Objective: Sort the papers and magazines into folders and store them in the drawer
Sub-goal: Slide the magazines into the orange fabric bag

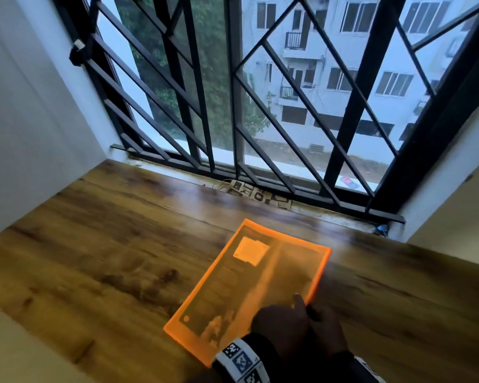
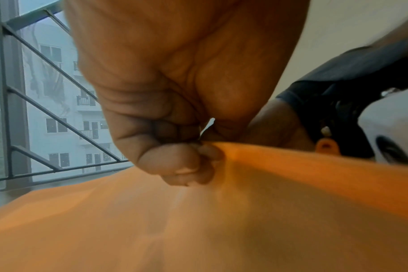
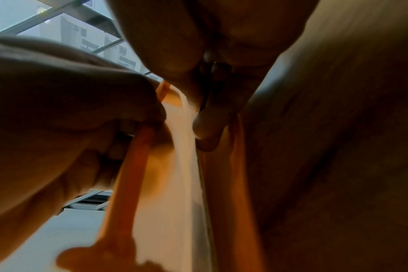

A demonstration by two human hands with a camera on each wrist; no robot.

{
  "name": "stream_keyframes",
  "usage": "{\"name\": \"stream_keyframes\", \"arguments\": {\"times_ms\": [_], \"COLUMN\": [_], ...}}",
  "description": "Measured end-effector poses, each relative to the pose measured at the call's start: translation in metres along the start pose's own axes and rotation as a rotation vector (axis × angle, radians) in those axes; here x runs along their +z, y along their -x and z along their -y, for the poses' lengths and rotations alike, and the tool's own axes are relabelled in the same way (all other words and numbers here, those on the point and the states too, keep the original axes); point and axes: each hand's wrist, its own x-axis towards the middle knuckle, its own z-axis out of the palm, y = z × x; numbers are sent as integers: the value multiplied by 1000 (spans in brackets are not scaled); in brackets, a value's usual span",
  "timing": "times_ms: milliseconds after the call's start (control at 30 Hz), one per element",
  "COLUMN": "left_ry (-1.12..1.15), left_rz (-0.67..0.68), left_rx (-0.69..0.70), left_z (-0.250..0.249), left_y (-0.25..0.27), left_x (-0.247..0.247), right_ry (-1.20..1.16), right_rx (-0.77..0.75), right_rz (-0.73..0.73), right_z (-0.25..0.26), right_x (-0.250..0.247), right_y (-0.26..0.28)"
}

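So the translucent orange plastic folder (image 1: 249, 286) is lying flat on the wood-grain counter (image 1: 100, 244) right under the barred window (image 1: 233, 87), with printed pages showing through the cover, looks like a magazine or papers already inside. Both hands are bunched up at the folder's near right corner. The left hand (image 1: 281, 322) has its fingers curled in tight, and the left wrist view shows the fingertips (image 2: 186, 165) pinching up a little ridge of the orange cover. The right hand (image 1: 325, 331) is right beside it at the same edge; from the right wrist view its fingers (image 3: 210, 125) seem to be pinching the folder's edge too, though that shot is dark and blurry so it's a bit of a guess.

Looks like the person is either sealing the opening or peeling the two sheets apart there. To do this well: keep the bottom sheet pressed to the counter with one hand while the other works the top layer, since that slick plastic will probably slide around otherwise. Go gentle on the pinch so the cover doesn't crease. There's no drawer anywhere in view, so storing is a later job.
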Motion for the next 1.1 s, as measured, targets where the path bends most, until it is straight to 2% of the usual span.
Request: {"name": "stream_keyframes", "arguments": {"times_ms": [167,300,400,433,533,600,700,833,967,1000,1100], "left_ry": [54,105,158,161,58,-20,-89,-135,-143,-151,-126], "left_rz": [64,81,-15,-49,-74,-22,16,-11,-112,-138,-108], "left_rx": [-27,40,41,32,14,4,58,59,72,79,79], "left_z": [-3,10,46,62,114,142,163,164,160,157,153], "left_y": [2,4,9,12,20,30,42,52,54,57,63], "left_x": [-4,-5,0,2,11,17,28,43,60,60,60], "right_ry": [67,113,77,-2,-92,28,189,476,733,779,900], "right_rx": [47,50,52,71,91,29,-34,-35,-28,-25,-7], "right_rz": [18,-17,-136,-156,-135,-124,-127,-116,-83,-104,-165], "right_z": [-2,2,2,3,2,-2,8,19,7,4,3], "right_x": [2,-3,-12,-14,-15,-14,-7,10,30,34,44], "right_y": [-1,3,12,18,30,36,55,85,113,119,138]}}
